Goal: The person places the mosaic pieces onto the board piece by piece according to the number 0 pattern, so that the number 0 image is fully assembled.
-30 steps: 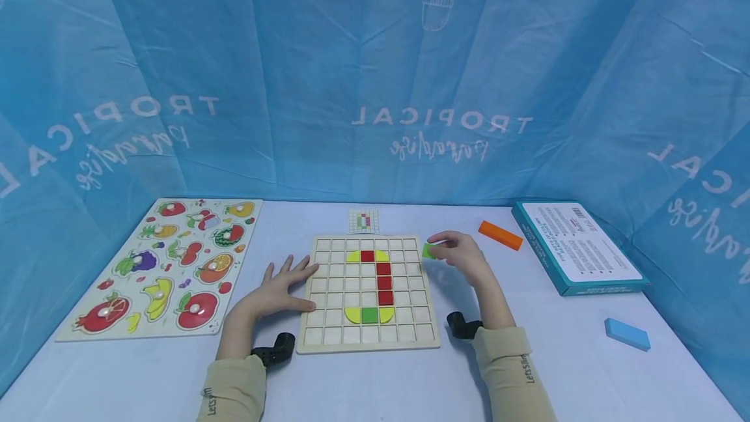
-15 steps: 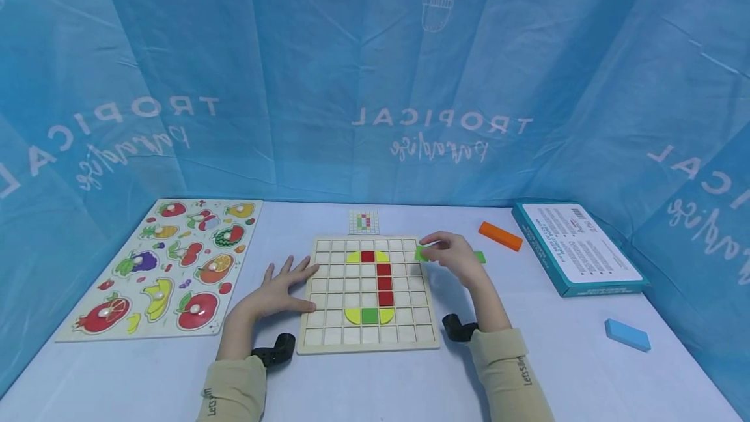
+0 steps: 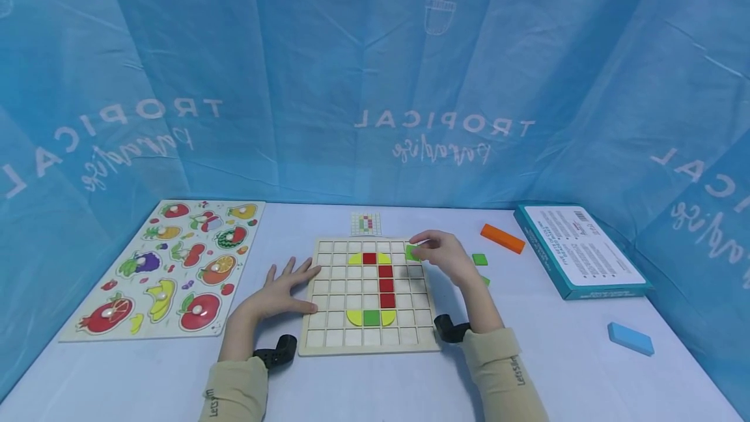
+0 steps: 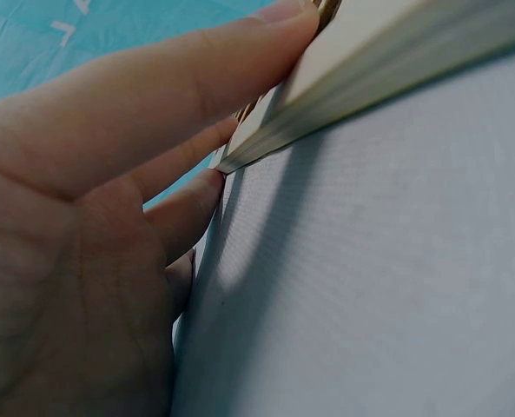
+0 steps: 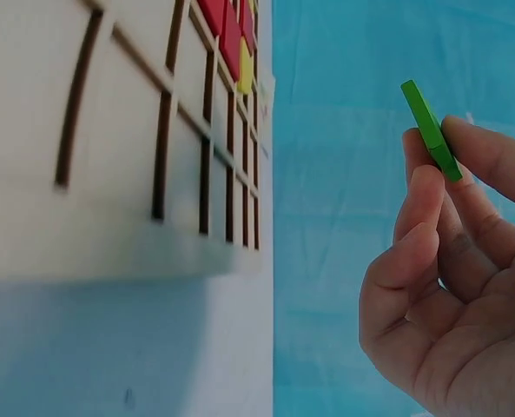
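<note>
Between thumb and fingertips my right hand (image 3: 448,260) pinches a small square green tile (image 5: 431,130), held above the upper right of the wooden grid board (image 3: 334,337). In the right wrist view the tile is tilted and apart from the board. My left hand (image 3: 275,295) rests with spread, straight fingers at the board's left edge; the left wrist view has the thumb (image 4: 214,65) on the rim. Set in the grid are a column of red tiles (image 3: 387,285), one red tile on top, yellow quarter-rounds (image 3: 354,318) and a green tile (image 3: 372,318).
Behind the board lies a small pattern card (image 3: 366,223). Loose green tiles (image 3: 480,259) lie right of the right hand, one partly hidden by the wrist. Further right are an orange bar (image 3: 502,238), a teal box (image 3: 586,249) and a blue block (image 3: 631,338). A fruit puzzle (image 3: 143,292) lies left.
My right hand has carried the green tile leftward from beside the board to over its upper right cells, uncovering loose green tiles. The left hand keeps its place.
</note>
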The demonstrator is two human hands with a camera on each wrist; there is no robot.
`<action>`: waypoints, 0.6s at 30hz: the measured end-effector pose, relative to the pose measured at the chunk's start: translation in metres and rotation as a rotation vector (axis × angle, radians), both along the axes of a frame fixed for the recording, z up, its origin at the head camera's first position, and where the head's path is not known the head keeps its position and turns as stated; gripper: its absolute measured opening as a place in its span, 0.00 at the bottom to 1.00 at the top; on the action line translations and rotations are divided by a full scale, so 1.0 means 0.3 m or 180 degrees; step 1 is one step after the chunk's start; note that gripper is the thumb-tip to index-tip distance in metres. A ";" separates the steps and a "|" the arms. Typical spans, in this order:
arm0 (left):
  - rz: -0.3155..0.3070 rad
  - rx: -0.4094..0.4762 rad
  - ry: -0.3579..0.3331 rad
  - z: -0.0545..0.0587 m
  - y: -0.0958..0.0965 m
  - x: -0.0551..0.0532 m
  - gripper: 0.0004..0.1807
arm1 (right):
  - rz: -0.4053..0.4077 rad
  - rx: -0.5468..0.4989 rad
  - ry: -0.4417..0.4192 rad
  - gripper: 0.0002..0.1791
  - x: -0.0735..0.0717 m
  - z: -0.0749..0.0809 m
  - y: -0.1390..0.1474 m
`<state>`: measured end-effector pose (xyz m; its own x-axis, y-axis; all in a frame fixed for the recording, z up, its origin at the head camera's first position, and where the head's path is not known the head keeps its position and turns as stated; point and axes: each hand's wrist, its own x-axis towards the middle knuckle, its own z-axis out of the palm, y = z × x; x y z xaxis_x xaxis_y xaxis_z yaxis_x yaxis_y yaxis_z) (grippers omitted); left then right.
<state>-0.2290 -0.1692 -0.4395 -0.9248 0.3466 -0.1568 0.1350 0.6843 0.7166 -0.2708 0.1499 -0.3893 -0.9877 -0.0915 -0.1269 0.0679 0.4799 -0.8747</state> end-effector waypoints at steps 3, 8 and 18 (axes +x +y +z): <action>-0.0002 0.0011 0.0002 0.001 0.000 0.000 0.48 | 0.0046 -0.0035 0.0022 0.13 -0.002 0.003 -0.017; -0.0008 -0.0003 0.0015 -0.001 0.000 0.000 0.48 | 0.0141 -0.0079 0.0060 0.12 -0.007 -0.004 -0.053; 0.0007 -0.0007 0.0020 -0.001 0.001 0.002 0.48 | 0.0410 -0.0164 0.0087 0.08 -0.019 -0.017 -0.144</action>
<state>-0.2285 -0.1689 -0.4397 -0.9265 0.3442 -0.1518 0.1379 0.6861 0.7143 -0.2765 0.1067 -0.3945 -0.9703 -0.2236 -0.0919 -0.0157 0.4375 -0.8991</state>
